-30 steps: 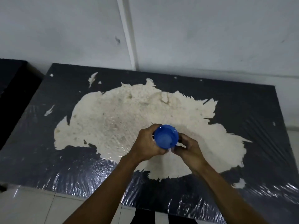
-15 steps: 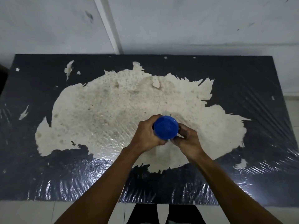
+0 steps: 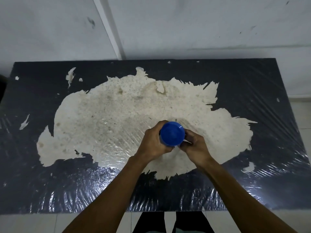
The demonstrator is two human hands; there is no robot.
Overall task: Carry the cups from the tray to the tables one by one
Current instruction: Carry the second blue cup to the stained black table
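A blue cup (image 3: 172,134) is held over the middle of a dark table (image 3: 252,91) wrapped in clear film. I look straight down into its mouth. My left hand (image 3: 154,142) wraps round the cup's left side. My right hand (image 3: 195,147) grips its right side, where the handle seems to be, fingers curled. Whether the cup's base touches the table is hidden. No tray is in view.
The tabletop's dark coating is peeled away in a large pale patch (image 3: 117,118) across its middle. A white wall (image 3: 185,27) stands right behind the table. Pale floor tiles (image 3: 33,222) and my dark trouser legs (image 3: 168,222) show at the near edge.
The view has shifted so the table sits squarer and lower in frame. Both hands keep the same hold on the cup over the pale patch.
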